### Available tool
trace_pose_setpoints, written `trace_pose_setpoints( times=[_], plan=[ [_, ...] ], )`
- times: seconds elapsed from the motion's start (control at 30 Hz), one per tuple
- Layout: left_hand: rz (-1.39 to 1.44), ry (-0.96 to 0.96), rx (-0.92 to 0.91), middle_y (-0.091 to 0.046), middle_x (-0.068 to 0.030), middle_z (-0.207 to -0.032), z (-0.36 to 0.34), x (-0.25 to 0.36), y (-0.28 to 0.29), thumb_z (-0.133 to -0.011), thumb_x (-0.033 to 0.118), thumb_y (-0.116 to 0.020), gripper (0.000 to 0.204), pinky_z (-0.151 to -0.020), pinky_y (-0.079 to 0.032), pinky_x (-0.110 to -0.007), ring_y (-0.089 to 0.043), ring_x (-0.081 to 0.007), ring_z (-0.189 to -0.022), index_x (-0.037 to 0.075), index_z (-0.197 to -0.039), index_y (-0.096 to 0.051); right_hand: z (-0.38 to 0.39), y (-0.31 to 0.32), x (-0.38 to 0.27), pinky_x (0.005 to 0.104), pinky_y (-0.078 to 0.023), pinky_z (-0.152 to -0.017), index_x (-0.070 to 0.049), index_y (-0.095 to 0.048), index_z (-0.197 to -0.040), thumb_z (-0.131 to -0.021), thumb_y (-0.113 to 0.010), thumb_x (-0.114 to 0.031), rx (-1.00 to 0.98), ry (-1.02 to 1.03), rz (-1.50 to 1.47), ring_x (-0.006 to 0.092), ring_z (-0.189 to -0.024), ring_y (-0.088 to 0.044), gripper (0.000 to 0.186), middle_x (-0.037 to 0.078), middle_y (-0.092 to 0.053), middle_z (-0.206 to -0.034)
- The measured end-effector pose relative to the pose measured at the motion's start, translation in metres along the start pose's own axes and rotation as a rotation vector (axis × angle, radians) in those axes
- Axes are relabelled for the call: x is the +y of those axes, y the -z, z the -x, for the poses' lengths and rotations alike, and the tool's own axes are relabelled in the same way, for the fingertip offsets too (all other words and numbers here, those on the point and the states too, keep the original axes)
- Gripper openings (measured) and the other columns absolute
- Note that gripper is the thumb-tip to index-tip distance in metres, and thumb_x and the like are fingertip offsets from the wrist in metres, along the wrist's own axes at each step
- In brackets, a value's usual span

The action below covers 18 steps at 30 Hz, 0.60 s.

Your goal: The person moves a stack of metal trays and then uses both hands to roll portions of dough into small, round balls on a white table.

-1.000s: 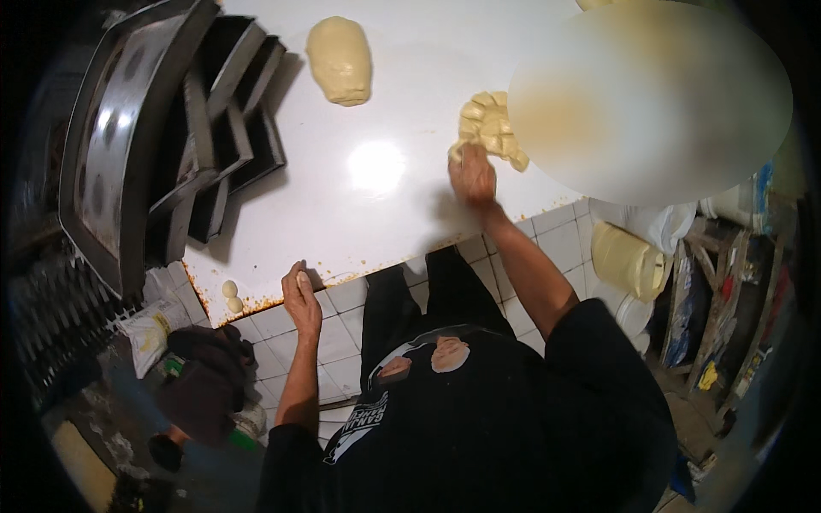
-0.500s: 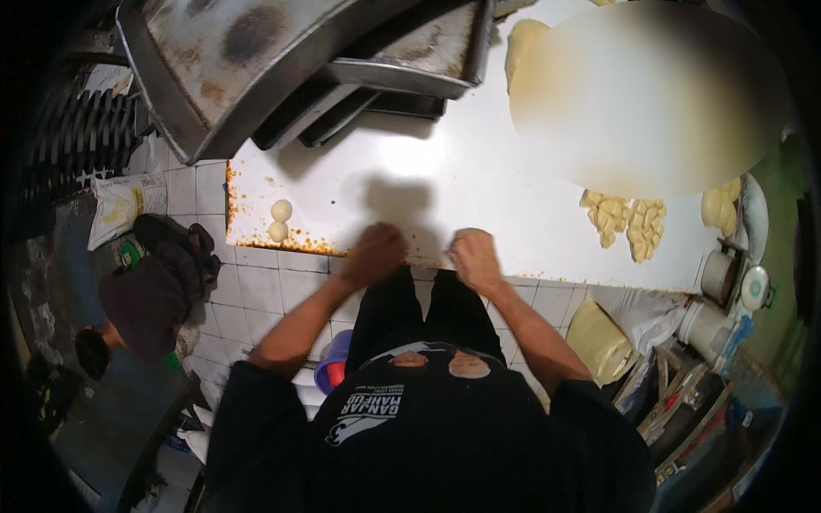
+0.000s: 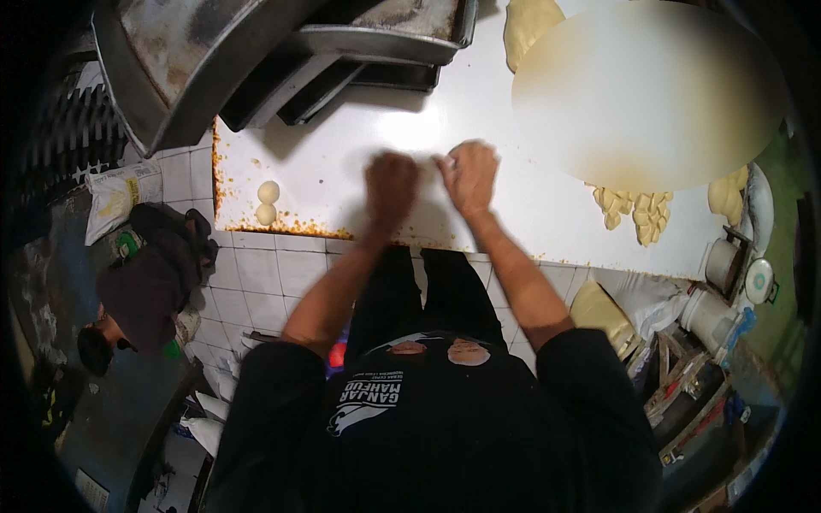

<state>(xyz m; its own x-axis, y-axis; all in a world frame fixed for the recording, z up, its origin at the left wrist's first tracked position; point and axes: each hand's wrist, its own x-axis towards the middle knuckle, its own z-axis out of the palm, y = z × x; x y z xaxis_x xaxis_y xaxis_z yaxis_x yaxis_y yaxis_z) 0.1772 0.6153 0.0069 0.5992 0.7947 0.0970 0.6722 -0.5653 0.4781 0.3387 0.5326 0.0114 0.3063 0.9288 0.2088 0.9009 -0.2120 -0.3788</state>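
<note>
I have two grips side by side over the white counter [image 3: 539,214], a narrow gap between them. The left grip [image 3: 392,192] is curled but smeared by motion, and I can't tell how tightly it closes or whether anything sits inside. The right grip [image 3: 469,178] is curled too, thumb toward its partner; its palm is turned from me, so I can't tell how far closed it is or what it has hold of.

Left of the left grip, near the counter's edge, I count two dough balls [image 3: 268,203], touching. Well to the right of the right grip lie two clusters of dough pieces [image 3: 652,219], too crowded for me to count. Further right is a dough mass [image 3: 725,198], and ahead of the right grip is one large dough lump [image 3: 523,32]; a blurred oval [image 3: 650,94] covers part of both.

Ahead and left of the left grip are metal pans [image 3: 184,43], probably four or more; they overlap, and the top edge cuts them off. Farther left, past the counter, are one sack [image 3: 124,201] and another person [image 3: 150,299] in dark clothes.
</note>
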Motion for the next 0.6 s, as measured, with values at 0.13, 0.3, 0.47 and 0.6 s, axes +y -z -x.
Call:
trace_pose_setpoints(
  times=[0.13, 0.3, 0.47, 0.6],
  plan=[
    [0.088, -0.288, -0.124, -0.061, -0.0123, -0.092, 0.059, -0.02, 0.026, -0.092, 0.013, -0.067, 0.007, -0.08, -0.046, -0.05, -0.059, -0.0336, -0.089, 0.009, -0.097, -0.065, 0.037, 0.022, 0.017, 0.0484, -0.046, -0.081, -0.008, -0.062, -0.082, -0.085, -0.081, -0.032, -0.218, 0.216, -0.153, 0.0333, -0.092, -0.059, 0.03, 0.014, -0.061, -0.093],
    [-0.463, -0.003, 0.069, -0.06, -0.0142, -0.102, 0.031, -0.024, -0.022, -0.091, 0.021, -0.073, 0.014, -0.086, -0.046, -0.049, -0.059, -0.0334, -0.099, 0.01, -0.095, -0.065, -0.034, 0.007, -0.008, 0.0473, -0.043, -0.083, -0.009, -0.064, -0.089, -0.089, -0.078, -0.034, 0.042, 0.075, -0.047, 0.0329, -0.091, -0.059, 0.029, 0.012, -0.062, -0.093],
    [0.018, -0.142, -0.319, -0.064, -0.0145, -0.11, 0.059, -0.049, 0.034, -0.088, 0.023, -0.076, 0.021, -0.093, -0.046, -0.051, -0.06, -0.0331, -0.111, 0.01, -0.104, -0.071, 0.026, 0.035, 0.053, 0.0453, -0.049, -0.078, -0.011, -0.064, -0.079, -0.081, -0.084, -0.03, -0.188, 0.454, -0.179, 0.0287, -0.089, -0.062, 0.028, 0.008, -0.066, -0.093],
    [-0.231, -0.07, 0.225, -0.064, -0.0149, -0.113, 0.026, -0.005, 0.01, -0.092, 0.02, -0.073, 0.02, -0.091, -0.048, -0.051, -0.059, -0.0354, -0.109, 0.006, -0.106, -0.07, -0.034, 0.015, 0.014, 0.0449, -0.042, -0.081, -0.01, -0.061, -0.083, -0.079, -0.084, -0.037, 0.053, 0.107, -0.089, 0.0303, -0.089, -0.055, 0.036, 0.009, -0.059, -0.092]
  ],
)
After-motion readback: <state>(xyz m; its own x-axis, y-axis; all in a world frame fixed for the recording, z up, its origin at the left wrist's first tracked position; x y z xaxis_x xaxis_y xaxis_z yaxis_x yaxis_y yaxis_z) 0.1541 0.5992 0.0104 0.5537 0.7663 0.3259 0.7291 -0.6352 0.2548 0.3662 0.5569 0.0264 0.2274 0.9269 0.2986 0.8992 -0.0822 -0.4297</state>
